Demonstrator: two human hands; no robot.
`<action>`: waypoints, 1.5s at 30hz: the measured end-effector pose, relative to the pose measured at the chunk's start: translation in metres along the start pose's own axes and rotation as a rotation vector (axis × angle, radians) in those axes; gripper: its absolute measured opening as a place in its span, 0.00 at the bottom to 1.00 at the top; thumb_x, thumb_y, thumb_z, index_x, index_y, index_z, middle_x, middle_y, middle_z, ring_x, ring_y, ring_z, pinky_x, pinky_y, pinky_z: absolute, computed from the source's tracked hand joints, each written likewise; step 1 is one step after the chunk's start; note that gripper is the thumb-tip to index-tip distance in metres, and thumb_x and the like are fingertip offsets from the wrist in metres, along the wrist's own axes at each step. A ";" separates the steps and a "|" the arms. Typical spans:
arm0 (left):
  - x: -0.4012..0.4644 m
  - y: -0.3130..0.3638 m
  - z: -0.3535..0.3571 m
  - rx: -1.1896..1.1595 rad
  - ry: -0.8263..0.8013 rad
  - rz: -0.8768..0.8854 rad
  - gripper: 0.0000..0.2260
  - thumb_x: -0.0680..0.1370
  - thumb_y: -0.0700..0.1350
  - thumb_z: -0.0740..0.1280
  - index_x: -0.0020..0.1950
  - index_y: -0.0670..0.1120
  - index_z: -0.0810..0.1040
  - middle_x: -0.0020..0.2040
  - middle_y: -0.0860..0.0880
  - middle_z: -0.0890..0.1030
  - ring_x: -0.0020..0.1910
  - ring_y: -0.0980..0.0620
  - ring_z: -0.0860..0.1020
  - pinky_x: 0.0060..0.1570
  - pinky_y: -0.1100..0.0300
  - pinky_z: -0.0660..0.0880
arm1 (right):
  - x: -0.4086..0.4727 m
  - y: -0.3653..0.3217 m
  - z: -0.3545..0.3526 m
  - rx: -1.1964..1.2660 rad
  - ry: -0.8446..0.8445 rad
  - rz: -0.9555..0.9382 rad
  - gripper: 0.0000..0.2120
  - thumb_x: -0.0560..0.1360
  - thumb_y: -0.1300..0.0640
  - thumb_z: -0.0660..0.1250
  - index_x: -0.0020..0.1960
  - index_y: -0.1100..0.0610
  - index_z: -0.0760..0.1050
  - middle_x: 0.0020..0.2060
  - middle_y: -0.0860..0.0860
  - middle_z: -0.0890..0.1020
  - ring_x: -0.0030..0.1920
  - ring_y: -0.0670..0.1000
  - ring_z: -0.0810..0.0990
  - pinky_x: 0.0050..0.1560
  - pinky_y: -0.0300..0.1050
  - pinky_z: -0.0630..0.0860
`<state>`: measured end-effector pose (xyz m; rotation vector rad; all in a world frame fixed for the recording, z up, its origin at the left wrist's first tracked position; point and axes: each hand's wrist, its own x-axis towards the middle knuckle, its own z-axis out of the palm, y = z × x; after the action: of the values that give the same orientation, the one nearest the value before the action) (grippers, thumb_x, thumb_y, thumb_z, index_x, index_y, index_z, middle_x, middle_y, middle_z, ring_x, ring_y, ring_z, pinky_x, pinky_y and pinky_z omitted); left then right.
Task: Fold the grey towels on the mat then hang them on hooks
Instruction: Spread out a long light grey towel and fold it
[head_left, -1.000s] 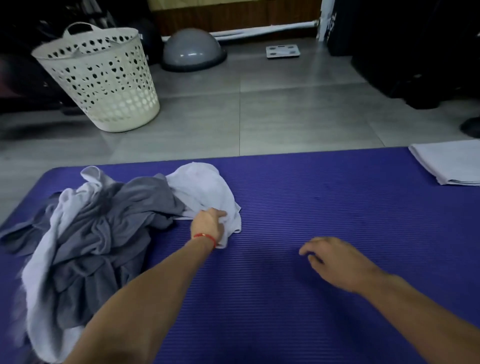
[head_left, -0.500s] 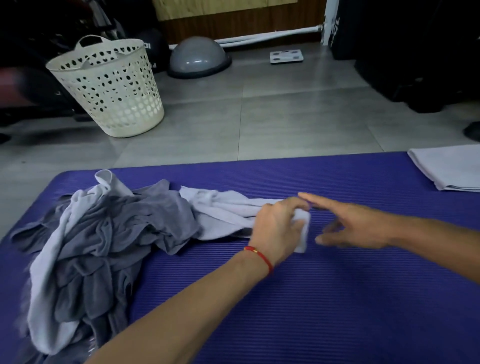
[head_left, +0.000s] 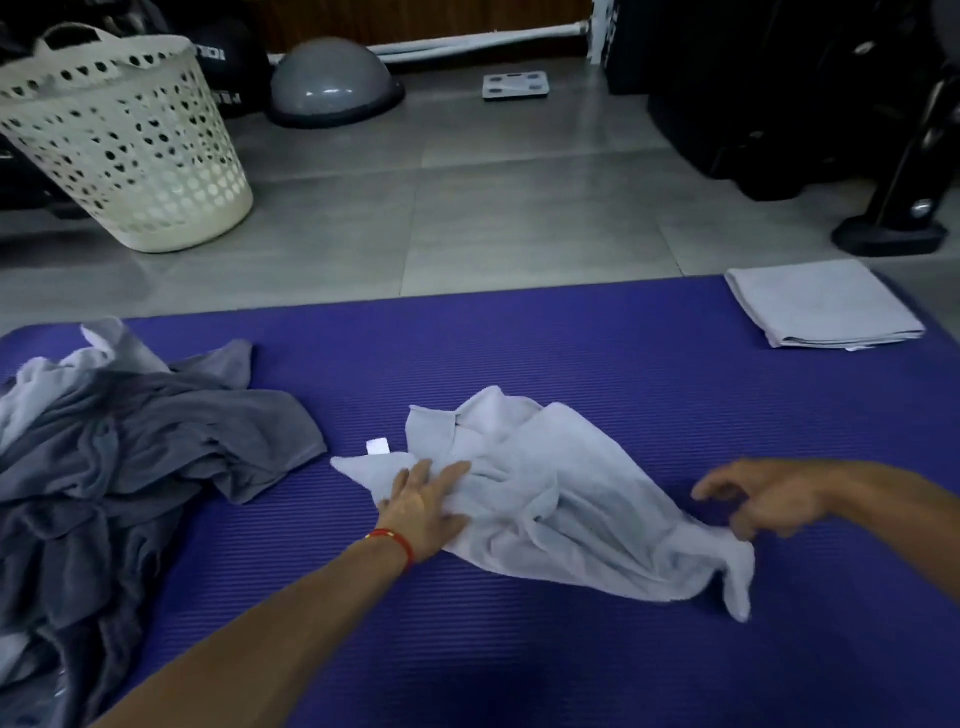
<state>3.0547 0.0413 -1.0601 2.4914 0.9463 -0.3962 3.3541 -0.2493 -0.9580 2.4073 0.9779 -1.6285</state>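
One purple mat (head_left: 571, 649) fills the lower frame. On it lie one crumpled light grey towel (head_left: 561, 499) at centre, one folded towel (head_left: 821, 304) at the upper right corner, and one heap of towels (head_left: 130, 457) at the left, dark and pale mixed; their number cannot be counted. One white laundry basket (head_left: 124, 145) stands on the floor at upper left.

The left hand (head_left: 423, 506), a red string at its wrist, lies flat with fingers spread, pressing the crumpled towel's left end. The right hand (head_left: 763, 499) hovers just above the towel's right end, fingers loosely curled and open, gripping nothing.

Half a second earlier both hands met at one towel corner beside the heap; now the towel lies pulled clear of the heap and the hands are apart.
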 end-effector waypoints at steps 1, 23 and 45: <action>0.000 -0.004 0.009 -0.016 0.026 0.024 0.28 0.77 0.55 0.69 0.75 0.67 0.62 0.74 0.48 0.63 0.72 0.41 0.62 0.69 0.40 0.68 | 0.003 0.001 0.005 0.020 -0.001 -0.011 0.29 0.69 0.53 0.73 0.68 0.42 0.71 0.64 0.41 0.73 0.63 0.47 0.77 0.54 0.45 0.82; -0.156 -0.039 0.031 -0.266 0.141 0.096 0.12 0.75 0.58 0.57 0.56 0.58 0.69 0.42 0.61 0.78 0.39 0.59 0.77 0.42 0.54 0.76 | 0.139 -0.268 0.069 -0.619 0.223 -0.528 0.33 0.85 0.46 0.55 0.83 0.50 0.42 0.82 0.57 0.44 0.78 0.62 0.63 0.74 0.58 0.64; 0.005 0.097 -0.132 -0.603 -0.345 0.539 0.24 0.70 0.58 0.78 0.52 0.44 0.73 0.44 0.42 0.79 0.42 0.48 0.77 0.51 0.49 0.78 | -0.115 -0.143 -0.066 0.124 0.828 -0.584 0.03 0.79 0.56 0.70 0.48 0.53 0.83 0.43 0.50 0.81 0.41 0.44 0.80 0.45 0.43 0.78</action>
<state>3.1387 0.0449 -0.9197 1.9259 0.1879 -0.2889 3.3033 -0.1620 -0.7908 3.1439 1.8717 -0.7073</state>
